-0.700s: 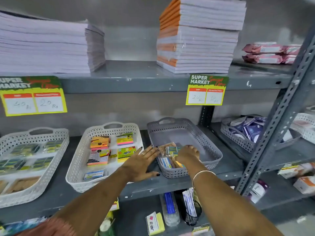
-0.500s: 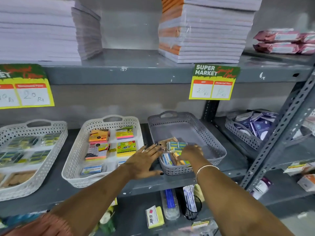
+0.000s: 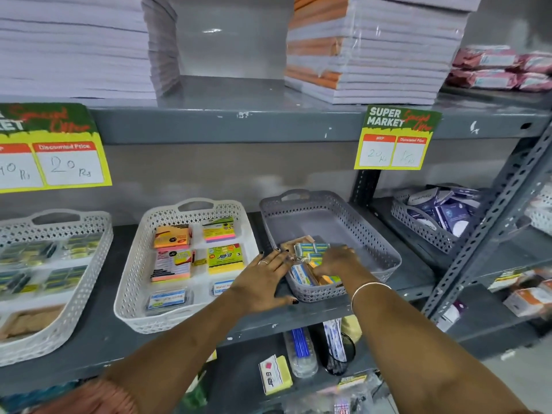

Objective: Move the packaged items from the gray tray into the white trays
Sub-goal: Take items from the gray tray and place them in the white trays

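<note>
The gray tray [image 3: 328,210] stands on the middle shelf with a pile of small packaged items [image 3: 310,249] in its near left corner. My right hand [image 3: 337,259] reaches into that pile, fingers curled down over the packs; whether it grips one I cannot tell. My left hand [image 3: 263,282] lies flat and open against the tray's near left wall. A white tray [image 3: 131,273] with sticky-note packs sits just left of it. Another white tray [image 3: 80,294] with dark packs stands at the far left.
Stacks of paper [image 3: 373,49] fill the upper shelf, price tags [image 3: 394,138] hang from its edge. A slotted steel post [image 3: 490,222] rises at right, with another gray basket [image 3: 424,222] behind it. The lower shelf holds erasers and pens [image 3: 301,351].
The view has shifted closer and slightly left. My right hand has dug a little deeper into the pile in the gray tray; my left hand stays flat by the tray's wall.
</note>
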A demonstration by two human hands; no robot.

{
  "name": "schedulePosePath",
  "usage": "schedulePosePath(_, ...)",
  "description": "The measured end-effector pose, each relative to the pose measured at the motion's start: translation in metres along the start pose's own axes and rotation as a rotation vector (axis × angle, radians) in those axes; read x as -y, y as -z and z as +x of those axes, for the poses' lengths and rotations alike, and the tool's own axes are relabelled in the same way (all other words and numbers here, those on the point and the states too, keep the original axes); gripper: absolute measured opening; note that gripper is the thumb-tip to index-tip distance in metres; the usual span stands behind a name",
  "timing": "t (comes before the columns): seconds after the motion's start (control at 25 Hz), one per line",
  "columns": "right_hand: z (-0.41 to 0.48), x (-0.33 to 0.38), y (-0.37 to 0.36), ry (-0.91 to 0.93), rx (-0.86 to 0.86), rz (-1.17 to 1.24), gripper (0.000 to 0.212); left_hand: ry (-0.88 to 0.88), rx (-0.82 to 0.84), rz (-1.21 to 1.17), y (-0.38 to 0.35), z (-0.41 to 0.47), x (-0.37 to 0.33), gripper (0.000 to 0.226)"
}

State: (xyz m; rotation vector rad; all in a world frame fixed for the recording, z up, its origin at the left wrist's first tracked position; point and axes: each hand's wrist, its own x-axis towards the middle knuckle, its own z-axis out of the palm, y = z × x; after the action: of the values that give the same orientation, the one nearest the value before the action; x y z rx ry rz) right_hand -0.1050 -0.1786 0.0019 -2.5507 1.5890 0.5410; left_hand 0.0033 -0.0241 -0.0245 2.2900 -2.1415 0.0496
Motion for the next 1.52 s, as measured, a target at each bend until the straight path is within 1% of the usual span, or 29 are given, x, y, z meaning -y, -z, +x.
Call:
schedulePosePath(0.04,-0.003,0.001,0.004,-0.004,0.0,-0.022,0.081,-0.001,0.0,0.012,-0.001,0.0,0.001,0.087)
schedulePosePath(0.16,-0.014,0.002,0.023,0.006,0.06,-0.133,0.064,-0.004,-0.006,0.037,-0.001,0.001,0.002,0.086)
schedulePosePath(0.24,-0.021,0.002,0.036,-0.015,0.144,-0.188,0.064,0.001,-0.007,0.02,0.001,0.0,0.001,0.083)
schedulePosePath(0.36,-0.04,0.005,0.063,-0.012,0.195,-0.245,0.056,0.036,-0.034,-0.051,0.007,-0.012,0.002,0.08)
schedulePosePath(0.48,-0.06,0.019,0.097,0.042,0.188,-0.276,0.056,0.188,-0.119,-0.124,0.017,-0.041,0.021,0.07)
schedulePosePath(0.56,-0.067,0.039,0.111,0.13,0.143,-0.232,0.053,0.345,-0.166,-0.072,0.025,-0.068,0.045,0.069)
schedulePosePath(0.68,-0.061,0.086,0.108,0.348,0.09,-0.044,0.034,0.591,-0.131,-0.067,0.025,-0.115,0.084,0.066)
schedulePosePath(0.72,-0.059,0.103,0.103,0.414,0.057,0.002,0.034,0.626,-0.112,-0.057,0.019,-0.131,0.093,0.067)
schedulePosePath(0.76,-0.055,0.121,0.095,0.48,0.011,0.0,0.041,0.631,-0.11,-0.042,0.014,-0.147,0.101,0.07)
schedulePosePath(0.84,-0.047,0.155,0.076,0.578,-0.062,-0.045,0.067,0.595,-0.131,-0.032,0.007,-0.175,0.108,0.086)
schedulePosePath(0.88,-0.043,0.169,0.067,0.616,-0.079,-0.053,0.074,0.578,-0.118,-0.023,0.003,-0.184,0.112,0.093)
schedulePosePath(0.92,-0.04,0.176,0.059,0.639,-0.083,-0.055,0.077,0.56,-0.124,-0.014,0.001,-0.188,0.113,0.094)
schedulePosePath(1.04,-0.024,0.193,0.035,0.657,-0.071,-0.075,0.079,0.549,-0.12,-0.048,-0.005,-0.192,0.114,0.082)
schedulePosePath(1.28,-0.003,0.206,0.008,0.672,-0.071,-0.175,0.077,0.472,-0.217,-0.084,-0.011,-0.191,0.116,0.061)
schedulePosePath(1.44,0.0,0.206,0.0,0.677,-0.068,-0.198,0.086,0.476,-0.254,-0.102,-0.01,-0.191,0.113,0.074)
schedulePosePath(1.52,0.001,0.206,-0.001,0.679,-0.082,-0.215,0.087,0.48,-0.255,-0.114,-0.011,-0.191,0.113,0.076)
